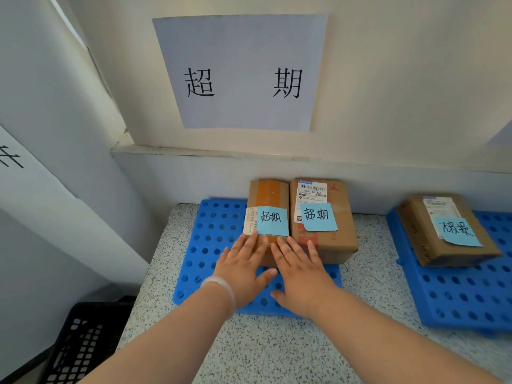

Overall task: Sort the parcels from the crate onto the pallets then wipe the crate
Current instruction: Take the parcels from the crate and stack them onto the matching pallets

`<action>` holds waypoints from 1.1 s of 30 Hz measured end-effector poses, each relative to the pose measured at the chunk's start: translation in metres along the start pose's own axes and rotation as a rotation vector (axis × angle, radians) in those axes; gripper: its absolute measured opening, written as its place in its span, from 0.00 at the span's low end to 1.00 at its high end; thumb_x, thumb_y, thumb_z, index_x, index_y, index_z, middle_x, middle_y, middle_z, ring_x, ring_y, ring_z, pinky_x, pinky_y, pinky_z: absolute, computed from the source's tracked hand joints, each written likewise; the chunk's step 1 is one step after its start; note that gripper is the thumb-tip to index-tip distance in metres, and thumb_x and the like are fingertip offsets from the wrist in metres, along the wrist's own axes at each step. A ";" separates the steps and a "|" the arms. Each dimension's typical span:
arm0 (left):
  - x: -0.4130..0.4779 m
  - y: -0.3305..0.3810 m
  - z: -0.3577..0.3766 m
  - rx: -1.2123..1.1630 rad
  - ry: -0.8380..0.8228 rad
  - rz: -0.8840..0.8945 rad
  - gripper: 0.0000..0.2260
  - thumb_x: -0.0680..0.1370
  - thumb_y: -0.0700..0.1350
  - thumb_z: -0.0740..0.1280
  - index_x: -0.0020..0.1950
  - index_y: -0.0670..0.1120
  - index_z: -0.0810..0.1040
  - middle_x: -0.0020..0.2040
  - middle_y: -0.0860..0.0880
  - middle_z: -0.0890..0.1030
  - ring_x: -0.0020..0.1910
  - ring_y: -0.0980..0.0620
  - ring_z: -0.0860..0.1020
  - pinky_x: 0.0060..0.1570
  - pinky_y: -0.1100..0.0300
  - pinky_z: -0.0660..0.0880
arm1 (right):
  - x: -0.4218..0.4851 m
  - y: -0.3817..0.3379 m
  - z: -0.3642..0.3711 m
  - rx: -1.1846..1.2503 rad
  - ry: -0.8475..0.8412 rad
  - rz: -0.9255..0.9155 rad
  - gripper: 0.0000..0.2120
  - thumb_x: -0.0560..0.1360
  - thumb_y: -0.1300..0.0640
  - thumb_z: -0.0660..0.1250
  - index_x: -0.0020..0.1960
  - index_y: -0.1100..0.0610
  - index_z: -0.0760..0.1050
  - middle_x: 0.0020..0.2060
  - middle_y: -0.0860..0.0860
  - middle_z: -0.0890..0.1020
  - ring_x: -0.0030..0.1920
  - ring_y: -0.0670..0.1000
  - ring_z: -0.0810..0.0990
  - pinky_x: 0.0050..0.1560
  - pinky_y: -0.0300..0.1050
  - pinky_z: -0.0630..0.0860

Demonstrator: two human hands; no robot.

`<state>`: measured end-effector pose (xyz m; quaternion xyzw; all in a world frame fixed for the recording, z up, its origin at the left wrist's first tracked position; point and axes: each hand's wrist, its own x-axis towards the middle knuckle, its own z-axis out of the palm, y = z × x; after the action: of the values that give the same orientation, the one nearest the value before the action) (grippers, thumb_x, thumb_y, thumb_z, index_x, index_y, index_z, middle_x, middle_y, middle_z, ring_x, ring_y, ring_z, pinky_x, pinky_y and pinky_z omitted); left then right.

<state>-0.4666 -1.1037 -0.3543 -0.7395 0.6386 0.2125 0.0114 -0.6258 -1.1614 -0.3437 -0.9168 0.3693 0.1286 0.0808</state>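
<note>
Two cardboard parcels with blue sticky notes stand side by side at the back of a blue perforated pallet (210,245). The smaller left parcel (267,195) has brown tape on top; the larger right parcel (332,217) carries a shipping label. My left hand (243,270) and my right hand (297,273) lie flat with fingers spread, fingertips touching the near edge of the left parcel. Neither hand grips anything. A third parcel (421,236) with a blue note rests on a second blue pallet (457,295) at the right.
A black plastic crate (80,345) stands on the floor at the lower left, beside the speckled counter (277,350). A paper sign (241,73) with two printed characters hangs on the wall above the left pallet. The wall runs directly behind the parcels.
</note>
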 end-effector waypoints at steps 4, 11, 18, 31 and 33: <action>-0.010 0.011 -0.006 -0.001 0.024 -0.005 0.30 0.81 0.65 0.50 0.80 0.61 0.42 0.80 0.56 0.39 0.79 0.52 0.38 0.77 0.46 0.42 | -0.019 0.002 -0.006 0.034 0.018 -0.008 0.43 0.78 0.38 0.57 0.79 0.51 0.33 0.79 0.49 0.36 0.77 0.50 0.33 0.74 0.59 0.30; -0.049 0.058 -0.011 0.100 0.105 0.044 0.37 0.78 0.66 0.57 0.80 0.60 0.40 0.81 0.54 0.41 0.80 0.51 0.41 0.77 0.46 0.44 | -0.094 0.017 -0.007 0.124 0.119 0.078 0.42 0.77 0.37 0.60 0.79 0.47 0.38 0.79 0.48 0.37 0.77 0.49 0.33 0.75 0.58 0.31; -0.088 0.153 -0.003 0.193 0.191 0.225 0.39 0.77 0.67 0.59 0.80 0.60 0.39 0.81 0.53 0.40 0.80 0.49 0.43 0.77 0.45 0.45 | -0.195 0.044 0.007 0.176 0.251 0.246 0.44 0.72 0.29 0.54 0.79 0.44 0.39 0.79 0.48 0.38 0.78 0.50 0.35 0.74 0.55 0.31; -0.165 0.372 0.053 0.214 0.147 0.665 0.37 0.78 0.68 0.56 0.80 0.61 0.41 0.81 0.52 0.41 0.80 0.48 0.44 0.78 0.45 0.46 | -0.439 0.105 0.046 0.268 0.280 0.749 0.43 0.76 0.35 0.60 0.78 0.43 0.35 0.78 0.48 0.33 0.77 0.51 0.32 0.73 0.54 0.29; -0.187 0.417 0.064 0.196 0.136 0.746 0.36 0.78 0.68 0.57 0.79 0.61 0.42 0.81 0.52 0.41 0.80 0.48 0.43 0.78 0.44 0.44 | -0.488 0.114 0.052 0.306 0.311 0.849 0.42 0.76 0.35 0.60 0.78 0.42 0.36 0.78 0.48 0.35 0.78 0.51 0.33 0.75 0.55 0.33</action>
<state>-0.8997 -0.9867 -0.2451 -0.4642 0.8803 0.0906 -0.0384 -1.0530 -0.9099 -0.2555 -0.6708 0.7337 -0.0442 0.0993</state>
